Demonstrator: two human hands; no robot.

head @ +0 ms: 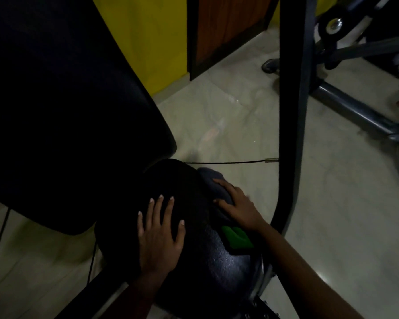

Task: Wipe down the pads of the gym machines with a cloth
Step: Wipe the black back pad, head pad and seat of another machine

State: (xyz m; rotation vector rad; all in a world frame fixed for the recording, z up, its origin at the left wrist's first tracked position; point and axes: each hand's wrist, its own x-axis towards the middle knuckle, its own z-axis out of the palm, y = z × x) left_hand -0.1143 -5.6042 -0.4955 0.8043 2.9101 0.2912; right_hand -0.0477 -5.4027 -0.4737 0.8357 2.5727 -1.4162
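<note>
On the seat pad (200,256), right hand (237,206) presses cloth (213,180).

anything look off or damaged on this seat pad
Nothing stands out. The seat pad looks intact; the left hand lies flat on it while the right hand presses the cloth at its edge.
</note>
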